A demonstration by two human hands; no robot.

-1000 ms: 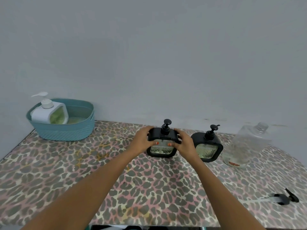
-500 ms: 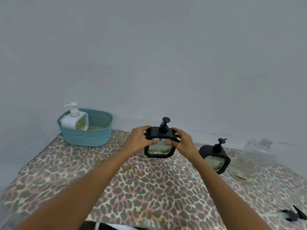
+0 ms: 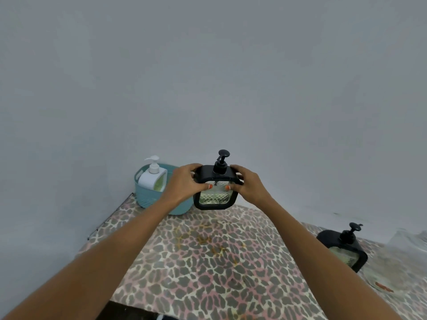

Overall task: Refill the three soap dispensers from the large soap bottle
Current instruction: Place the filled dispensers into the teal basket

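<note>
Aloft, black dispenser (image 3: pixel 216 189) gripped between left hand (image 3: pixel 184 184), right hand (image 3: pixel 248 187)

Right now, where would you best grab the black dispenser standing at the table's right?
Probably take the black dispenser by its broad upper shoulders, fingers coming from above onto its two sides. It stands upright; the slim pump looks a poor handle. The left hand and right hand hold its twin so.

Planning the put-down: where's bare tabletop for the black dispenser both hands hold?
Widest bare patch: mid tabletop, this side of the held black dispenser, bordered by the teal basket back-left and the second black dispenser right. Crowded: right edge, where that dispenser stands beside the clear soap bottle; back-left corner, filled by the basket.
</note>
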